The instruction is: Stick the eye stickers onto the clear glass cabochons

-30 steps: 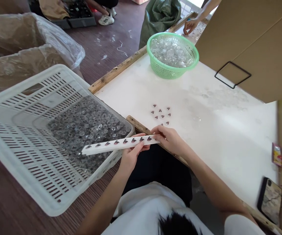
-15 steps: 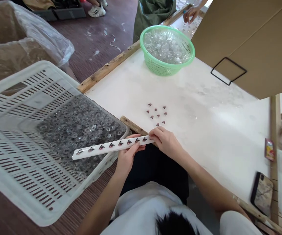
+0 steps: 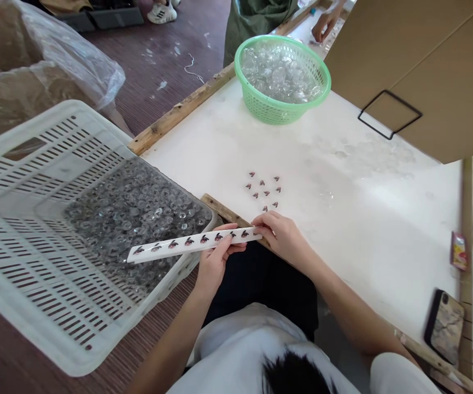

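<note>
Printed strip [image 3: 181, 245] held over the white crate's [image 3: 72, 365] rim, right end at the table [image 3: 367, 241] edge. Left hand [image 3: 215, 262] grips it mid-length; right hand [image 3: 280, 232] touches that end, can't tell if pinching. I'd keep it flat, thumb clear of prints [image 3: 204, 239].

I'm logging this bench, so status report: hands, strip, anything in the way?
Left hand gripping printed white strip. Right hand touching its right end. Other end over white basket. Nothing seen blocking either hand.
</note>
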Tool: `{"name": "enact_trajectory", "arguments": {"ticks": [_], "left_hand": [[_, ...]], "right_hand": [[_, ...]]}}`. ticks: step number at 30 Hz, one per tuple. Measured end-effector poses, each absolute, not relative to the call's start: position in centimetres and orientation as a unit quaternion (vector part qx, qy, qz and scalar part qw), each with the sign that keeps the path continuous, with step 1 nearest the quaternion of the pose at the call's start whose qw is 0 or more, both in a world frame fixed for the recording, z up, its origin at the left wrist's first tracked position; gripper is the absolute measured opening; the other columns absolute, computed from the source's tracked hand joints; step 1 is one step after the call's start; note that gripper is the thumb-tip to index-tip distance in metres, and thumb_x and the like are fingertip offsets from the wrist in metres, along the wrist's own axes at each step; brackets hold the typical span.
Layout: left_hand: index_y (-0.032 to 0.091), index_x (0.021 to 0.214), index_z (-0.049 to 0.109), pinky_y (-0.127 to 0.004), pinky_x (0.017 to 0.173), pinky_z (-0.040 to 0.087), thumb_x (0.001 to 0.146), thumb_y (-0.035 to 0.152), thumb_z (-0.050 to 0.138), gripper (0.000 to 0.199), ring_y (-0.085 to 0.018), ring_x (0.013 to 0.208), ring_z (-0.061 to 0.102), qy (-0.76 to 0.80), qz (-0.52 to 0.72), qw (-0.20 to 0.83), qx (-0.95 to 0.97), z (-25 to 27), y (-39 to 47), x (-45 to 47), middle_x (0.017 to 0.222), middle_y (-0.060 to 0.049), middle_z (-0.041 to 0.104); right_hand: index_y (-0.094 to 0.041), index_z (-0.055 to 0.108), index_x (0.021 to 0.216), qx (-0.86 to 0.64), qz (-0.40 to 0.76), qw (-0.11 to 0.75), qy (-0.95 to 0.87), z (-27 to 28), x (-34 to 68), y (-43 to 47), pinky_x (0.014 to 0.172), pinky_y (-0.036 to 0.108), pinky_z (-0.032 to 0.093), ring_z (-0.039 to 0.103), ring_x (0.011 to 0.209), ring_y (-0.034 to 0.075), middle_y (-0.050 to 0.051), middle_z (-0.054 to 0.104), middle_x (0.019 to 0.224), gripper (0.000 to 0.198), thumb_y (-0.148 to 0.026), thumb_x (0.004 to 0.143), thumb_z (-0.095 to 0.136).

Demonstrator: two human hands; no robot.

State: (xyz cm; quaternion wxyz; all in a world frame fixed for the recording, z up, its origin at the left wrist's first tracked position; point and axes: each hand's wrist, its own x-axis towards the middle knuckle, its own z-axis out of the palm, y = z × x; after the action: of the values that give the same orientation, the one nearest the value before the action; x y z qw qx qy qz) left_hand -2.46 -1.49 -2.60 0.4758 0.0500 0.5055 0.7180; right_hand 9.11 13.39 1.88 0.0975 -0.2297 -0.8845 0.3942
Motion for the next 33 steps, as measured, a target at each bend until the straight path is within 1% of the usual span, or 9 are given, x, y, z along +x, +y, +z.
{"name": "enact_trajectory", "arguments": {"ticks": [4,8,10,13,15,17,21,25,33], "left_hand": [[0.018,0.112,0.067,-0.027,0.072,0.058,0.083,0.033,0.067,0.033,-0.017,0.075,0.070,0.535,0.709,0.455,0.064,-2.4,-1.7,-2.4,0.091,-0.005,0.073],[0.017,0.107,0.068,-0.028,0.070,0.058,0.081,0.037,0.070,0.034,-0.017,0.072,0.069,0.548,0.705,0.446,0.055,-2.2,-1.7,-1.9,0.084,-0.004,0.073],[0.016,0.105,0.068,-0.029,0.069,0.059,0.079,0.039,0.071,0.035,-0.018,0.071,0.070,0.548,0.707,0.445,0.046,-2.1,-1.6,-1.8,0.082,-0.004,0.073],[0.016,0.105,0.067,-0.030,0.069,0.059,0.078,0.039,0.073,0.036,-0.018,0.071,0.070,0.545,0.713,0.440,0.035,-2.1,-1.5,-1.8,0.084,-0.005,0.073],[0.016,0.107,0.067,-0.030,0.069,0.059,0.077,0.038,0.073,0.037,-0.017,0.070,0.070,0.544,0.719,0.432,0.029,-2.1,-1.6,-2.1,0.087,-0.005,0.073],[0.016,0.107,0.067,-0.028,0.068,0.058,0.077,0.036,0.073,0.037,-0.016,0.069,0.070,0.543,0.723,0.426,0.023,-2.2,-1.7,-2.4,0.086,-0.005,0.074],[0.015,0.105,0.067,-0.027,0.066,0.058,0.076,0.034,0.074,0.035,-0.016,0.067,0.069,0.539,0.726,0.426,0.017,-2.4,-1.8,-2.9,0.081,-0.005,0.074],[0.015,0.105,0.067,-0.027,0.065,0.058,0.077,0.033,0.074,0.035,-0.016,0.066,0.069,0.537,0.727,0.428,0.017,-2.6,-1.8,-2.8,0.083,-0.005,0.074],[0.014,0.107,0.066,-0.026,0.065,0.057,0.077,0.033,0.073,0.036,-0.015,0.067,0.069,0.541,0.721,0.433,0.016,-2.7,-1.6,-3.0,0.082,-0.006,0.074]], "right_hand": [[-0.023,0.059,0.092,-0.236,0.373,0.093,-0.892,2.1,9.5,13.1,0.069,0.025,0.044,0.060,0.079,0.016,0.003,0.064,0.091,0.014,-0.015,0.093,0.047],[-0.022,0.057,0.091,-0.245,0.311,0.101,-0.913,2.0,9.8,11.9,0.061,0.026,0.042,0.058,0.073,0.016,0.005,0.064,0.089,0.016,-0.014,0.092,0.043],[-0.022,0.056,0.090,-0.237,0.307,0.122,-0.914,2.2,10.0,11.7,0.063,0.027,0.044,0.060,0.078,0.017,0.006,0.064,0.095,0.016,-0.015,0.093,0.042],[-0.023,0.056,0.088,-0.255,0.334,0.196,-0.886,2.9,11.0,13.1,0.074,0.031,0.049,0.060,0.094,0.019,0.009,0.061,0.109,0.013,-0.021,0.094,0.045],[-0.023,0.057,0.087,-0.328,0.335,0.252,-0.847,3.3,12.3,15.4,0.074,0.032,0.050,0.060,0.090,0.019,0.009,0.061,0.104,0.009,-0.026,0.092,0.050],[-0.022,0.058,0.086,-0.427,0.325,0.271,-0.799,3.2,13.9,18.1,0.067,0.032,0.049,0.059,0.076,0.017,0.006,0.063,0.089,0.011,-0.032,0.088,0.055],[-0.020,0.061,0.080,-0.526,0.359,0.196,-0.746,1.6,16.5,21.9,0.057,0.029,0.043,0.052,0.061,0.014,0.001,0.059,0.067,0.018,-0.038,0.080,0.062],[-0.019,0.063,0.076,-0.545,0.386,0.154,-0.728,-0.1,16.8,22.6,0.056,0.028,0.042,0.053,0.059,0.014,0.001,0.061,0.066,0.019,-0.038,0.075,0.063],[-0.021,0.062,0.072,-0.550,0.303,0.135,-0.766,-0.9,15.5,22.3,0.061,0.029,0.041,0.055,0.062,0.015,0.001,0.064,0.068,0.009,-0.030,0.075,0.062]]}}
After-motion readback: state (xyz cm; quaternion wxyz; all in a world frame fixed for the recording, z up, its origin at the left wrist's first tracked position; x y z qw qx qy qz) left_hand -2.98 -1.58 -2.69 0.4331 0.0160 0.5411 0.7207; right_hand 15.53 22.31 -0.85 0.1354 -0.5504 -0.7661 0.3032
